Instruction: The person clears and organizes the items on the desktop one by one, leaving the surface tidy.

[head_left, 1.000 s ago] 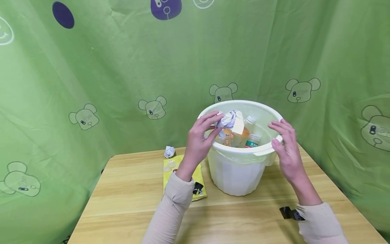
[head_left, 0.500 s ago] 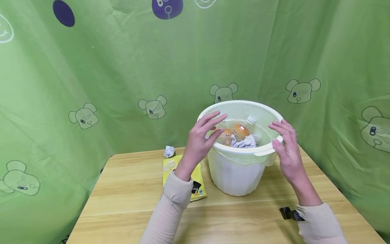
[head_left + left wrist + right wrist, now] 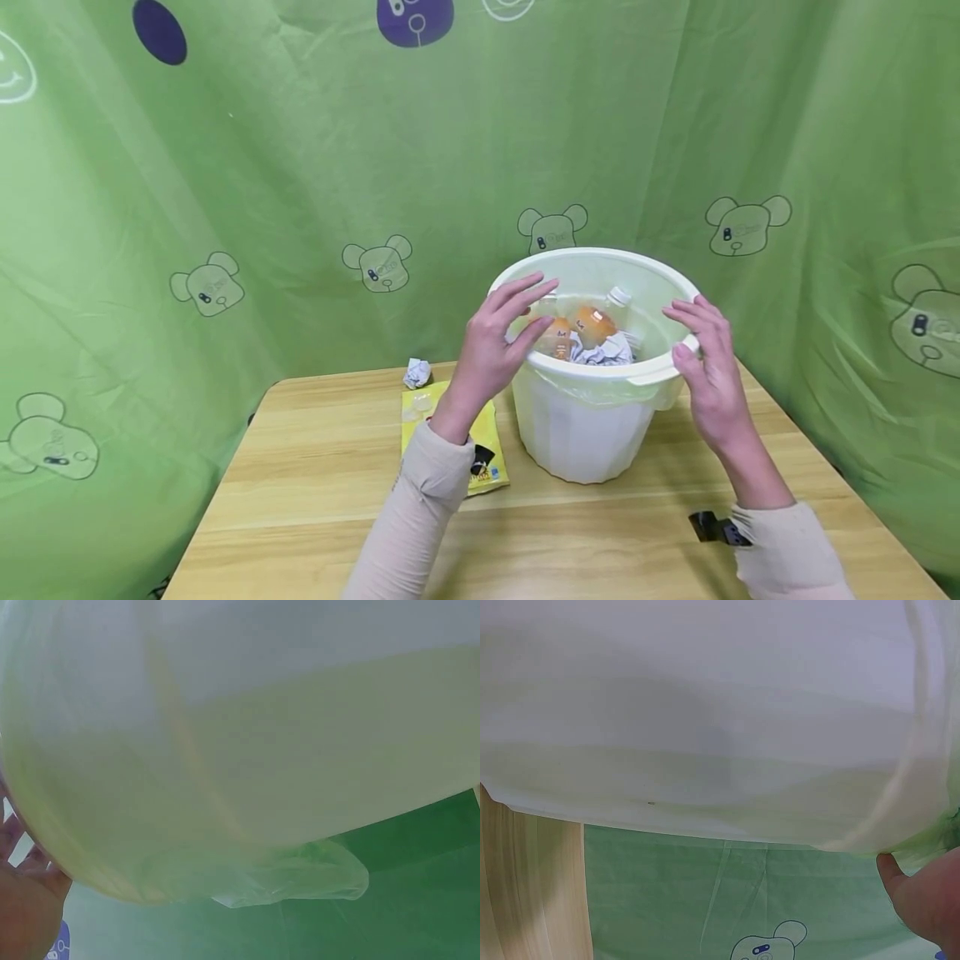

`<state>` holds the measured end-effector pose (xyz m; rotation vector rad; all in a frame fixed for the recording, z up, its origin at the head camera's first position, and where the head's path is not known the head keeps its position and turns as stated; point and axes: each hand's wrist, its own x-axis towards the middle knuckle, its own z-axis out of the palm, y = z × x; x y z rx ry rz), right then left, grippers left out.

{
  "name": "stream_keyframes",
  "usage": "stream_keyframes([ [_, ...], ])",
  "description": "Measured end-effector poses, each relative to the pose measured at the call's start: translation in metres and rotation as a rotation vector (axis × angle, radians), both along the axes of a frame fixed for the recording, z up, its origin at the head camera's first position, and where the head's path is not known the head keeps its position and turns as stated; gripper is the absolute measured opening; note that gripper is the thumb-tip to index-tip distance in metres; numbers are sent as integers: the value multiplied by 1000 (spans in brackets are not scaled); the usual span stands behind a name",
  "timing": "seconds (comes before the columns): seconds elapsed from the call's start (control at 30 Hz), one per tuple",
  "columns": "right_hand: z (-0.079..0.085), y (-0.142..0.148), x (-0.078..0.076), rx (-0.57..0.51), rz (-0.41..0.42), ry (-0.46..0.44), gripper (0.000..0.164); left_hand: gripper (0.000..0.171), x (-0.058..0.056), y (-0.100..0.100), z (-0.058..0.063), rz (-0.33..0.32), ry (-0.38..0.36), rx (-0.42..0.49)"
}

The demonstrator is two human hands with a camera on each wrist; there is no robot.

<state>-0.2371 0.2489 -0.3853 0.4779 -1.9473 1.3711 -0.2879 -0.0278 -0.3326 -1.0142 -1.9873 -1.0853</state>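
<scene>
A white trash bin with a pale green liner stands on the table in the head view. My left hand is over its left rim, fingers spread with nothing between them. At the right rim my right hand holds the bin, fingers over the edge and thumb against it. Crumpled paper lies inside the bin beside clear plastic bottles with orange labels. Both wrist views look mostly at the bin's outer wall; fingers of the left hand and the thumb of the right show at its edge.
Left of the bin a yellow snack packet lies flat, partly behind the left forearm. A crumpled paper ball sits at the back edge of the wooden table. A green printed curtain hangs behind and at both sides.
One second ago my left hand held crumpled paper over the bin. It let go, the paper dropped inside, and the fingers spread. My right hand has stayed at the rim.
</scene>
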Motion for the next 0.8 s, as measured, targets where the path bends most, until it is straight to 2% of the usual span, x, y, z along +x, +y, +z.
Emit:
stream_keyframes([
  [0.2, 0, 1, 0, 0, -5, 3, 46, 41, -12, -11, -2, 81, -23, 53],
  [0.37, 0, 1, 0, 1, -8, 1, 46, 43, -34, -31, -12, 131, -138, 170],
  [0.5, 0, 1, 0, 1, -7, 2, 46, 46, -55, -49, -30, 194, -261, 257],
  [0.6, 0, 0, 0, -2, 1, 1, 46, 49, -70, -64, -48, 249, -361, 290],
  [0.8, 0, 0, 0, -5, 7, -1, 46, 60, -92, -95, -89, 312, -594, 271],
])
